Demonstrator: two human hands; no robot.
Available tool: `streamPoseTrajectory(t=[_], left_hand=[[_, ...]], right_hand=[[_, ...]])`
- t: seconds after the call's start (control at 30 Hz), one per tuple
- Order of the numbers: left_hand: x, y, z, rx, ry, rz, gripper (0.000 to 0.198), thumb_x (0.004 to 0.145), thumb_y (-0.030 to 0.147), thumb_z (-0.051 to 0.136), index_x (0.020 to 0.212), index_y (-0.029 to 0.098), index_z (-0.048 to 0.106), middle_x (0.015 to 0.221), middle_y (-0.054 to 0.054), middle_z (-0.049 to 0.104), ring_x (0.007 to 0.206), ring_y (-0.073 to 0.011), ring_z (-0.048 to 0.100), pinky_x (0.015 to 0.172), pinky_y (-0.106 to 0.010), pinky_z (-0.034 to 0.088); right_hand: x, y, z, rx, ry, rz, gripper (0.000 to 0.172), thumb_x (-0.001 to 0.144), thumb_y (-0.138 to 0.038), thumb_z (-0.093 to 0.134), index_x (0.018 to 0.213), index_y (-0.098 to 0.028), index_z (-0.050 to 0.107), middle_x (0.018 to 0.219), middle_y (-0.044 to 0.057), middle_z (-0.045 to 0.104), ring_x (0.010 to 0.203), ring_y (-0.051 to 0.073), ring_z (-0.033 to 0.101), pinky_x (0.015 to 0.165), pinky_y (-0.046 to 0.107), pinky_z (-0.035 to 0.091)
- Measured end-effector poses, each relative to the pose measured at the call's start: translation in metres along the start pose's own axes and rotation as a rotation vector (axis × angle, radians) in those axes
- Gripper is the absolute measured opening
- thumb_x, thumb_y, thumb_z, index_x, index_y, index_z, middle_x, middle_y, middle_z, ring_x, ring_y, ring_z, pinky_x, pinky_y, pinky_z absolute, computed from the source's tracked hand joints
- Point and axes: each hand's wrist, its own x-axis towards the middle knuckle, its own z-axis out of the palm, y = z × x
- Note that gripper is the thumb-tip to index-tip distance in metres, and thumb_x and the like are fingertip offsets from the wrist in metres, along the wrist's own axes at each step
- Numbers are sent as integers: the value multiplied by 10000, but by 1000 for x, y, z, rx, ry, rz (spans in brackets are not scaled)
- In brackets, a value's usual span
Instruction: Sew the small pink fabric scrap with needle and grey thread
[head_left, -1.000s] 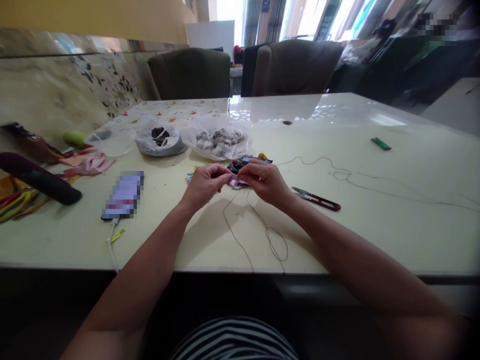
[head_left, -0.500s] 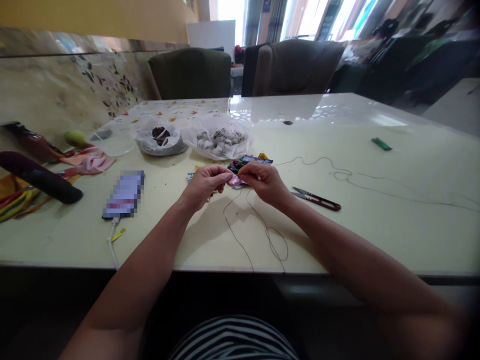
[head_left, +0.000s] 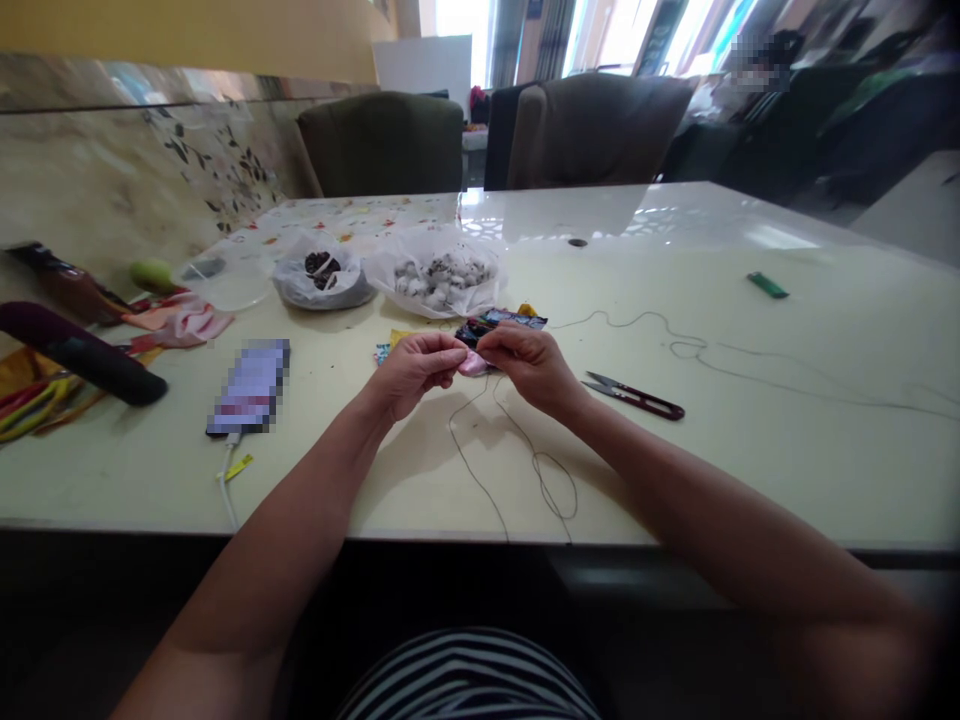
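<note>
My left hand (head_left: 421, 373) is closed in a pinch, its thumb and fingertips at the edge of a small, shiny pink fabric piece (head_left: 473, 365). My right hand (head_left: 527, 361) pinches just to the right of it, with a small gap between the two sets of fingertips. Whatever the right fingers grip is too small to make out. Below the pink piece, a thin dark cord (head_left: 537, 462) trails in two strands to the table's front edge. Colourful patterned fabric pieces (head_left: 491, 322) lie right behind my hands, partly covered by them.
Thread snips (head_left: 637, 396) lie right of my right forearm, a green lighter (head_left: 767, 285) farther back. More cord (head_left: 686, 345) runs rightward. Behind are a bag of whitish lumps (head_left: 442, 280) and a bag of dark pieces (head_left: 322, 275). A charging phone (head_left: 250, 388) lies left.
My fingertips have drawn slightly up and apart over the pink fabric piece, which now shows lower between them. Other things keep their places, apart from a slight camera shift.
</note>
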Motion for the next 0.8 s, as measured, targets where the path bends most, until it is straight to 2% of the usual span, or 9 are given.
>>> streamPoseTrajectory(t=[0.23, 0.47, 0.8], left_hand=[[3, -4, -3, 66, 3, 63, 252, 612, 324, 871, 707, 144, 724, 630, -3, 631, 506, -51, 469, 461, -187, 337], [3, -4, 0, 159, 87, 201, 265, 650, 375, 855, 739, 151, 746, 642, -3, 643, 511, -63, 465, 460, -207, 340], [1, -9, 8, 389, 211, 371, 193, 753, 338, 782, 744, 158, 712, 616, -7, 656, 517, -88, 503, 459, -209, 418]], right_hand=[[-1, 0, -2, -107, -23, -75, 164, 932, -170, 621, 784, -179, 690, 753, 5, 595, 692, 117, 526, 656, 255, 407], [2, -2, -4, -245, -18, -99, 155, 927, -140, 600, 800, -178, 681, 770, 12, 595, 707, 126, 535, 662, 254, 401], [-3, 0, 2, -398, 14, -63, 167, 949, -201, 562, 800, -187, 634, 793, 45, 647, 728, 166, 577, 682, 283, 406]])
